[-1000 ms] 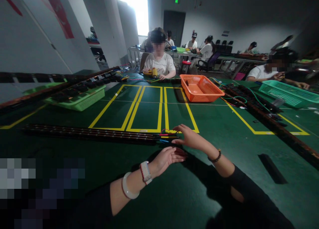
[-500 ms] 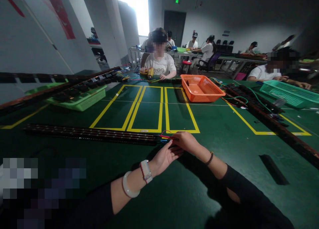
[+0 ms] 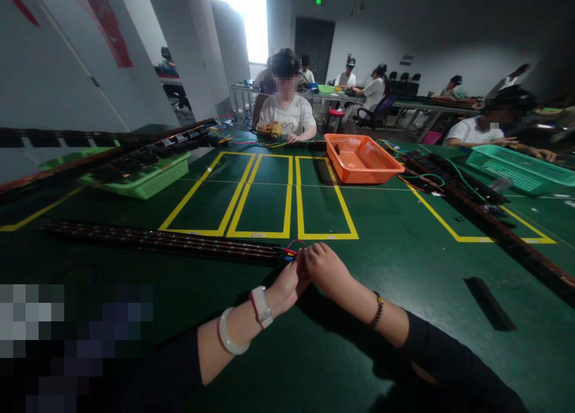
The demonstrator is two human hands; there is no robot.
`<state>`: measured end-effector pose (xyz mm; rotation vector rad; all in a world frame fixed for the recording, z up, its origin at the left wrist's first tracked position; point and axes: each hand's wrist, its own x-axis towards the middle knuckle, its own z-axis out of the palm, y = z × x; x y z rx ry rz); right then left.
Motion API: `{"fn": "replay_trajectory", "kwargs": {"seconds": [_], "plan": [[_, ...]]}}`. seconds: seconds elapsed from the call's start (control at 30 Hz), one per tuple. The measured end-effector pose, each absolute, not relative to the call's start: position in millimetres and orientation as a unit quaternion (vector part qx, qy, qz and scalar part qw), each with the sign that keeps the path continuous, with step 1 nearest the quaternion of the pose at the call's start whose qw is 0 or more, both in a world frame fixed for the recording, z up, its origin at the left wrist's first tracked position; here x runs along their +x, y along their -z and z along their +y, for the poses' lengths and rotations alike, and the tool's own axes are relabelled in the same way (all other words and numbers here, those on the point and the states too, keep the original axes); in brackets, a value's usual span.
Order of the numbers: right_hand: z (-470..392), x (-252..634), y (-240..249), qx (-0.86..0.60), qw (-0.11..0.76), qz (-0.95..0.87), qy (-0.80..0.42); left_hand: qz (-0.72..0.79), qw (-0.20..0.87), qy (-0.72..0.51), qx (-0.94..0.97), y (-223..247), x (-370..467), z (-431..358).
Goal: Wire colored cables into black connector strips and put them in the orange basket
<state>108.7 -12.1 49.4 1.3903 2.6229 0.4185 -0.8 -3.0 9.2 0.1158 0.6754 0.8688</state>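
A long dark strip assembly [image 3: 179, 242] with rows of small bright points lies across the green table [image 3: 251, 317]. From its right end come thin coloured wires [image 3: 291, 252], red, yellow and blue. My left hand [image 3: 287, 284] is closed at these wires, its fingertips raised beside them. My right hand [image 3: 326, 268] is closed too, its fingers bent and meeting the left fingertips. Both hands pinch the wire ends, though the exact grip is hidden behind the fingers.
Yellow tape rectangles [image 3: 260, 235] mark the table beyond the strip. An orange basket [image 3: 363, 175], a light green basket [image 3: 153, 185] and a teal basket [image 3: 516, 170] stand farther back. A black flat piece [image 3: 489, 303] lies right. Across the table, a person [image 3: 287, 111] holds a yellow tool [image 3: 275, 130].
My left fingers, spread under the wires before, have closed up at them. My right hand has shifted slightly and its fingers now curl against the left fingertips.
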Motion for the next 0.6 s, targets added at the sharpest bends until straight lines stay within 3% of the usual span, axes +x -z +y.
{"fn": "replay_trajectory", "kwargs": {"seconds": [0.17, 0.4, 0.6], "plan": [[-3.1, 129.8, -67.1, 0.496, -0.004, 0.864, -0.086, 0.276, 0.869, -0.395, 0.108, -8.2, -2.4, -2.9], [3.9, 144.2, -65.6, 0.524, 0.048, 0.85, 0.004, 0.262, 0.871, -0.392, 0.141, -3.6, -5.0, -4.7], [19.1, 157.7, -63.7, 0.553, -0.025, 0.819, 0.151, 0.263, 0.865, -0.385, 0.185, -10.2, -4.7, -6.6]]}}
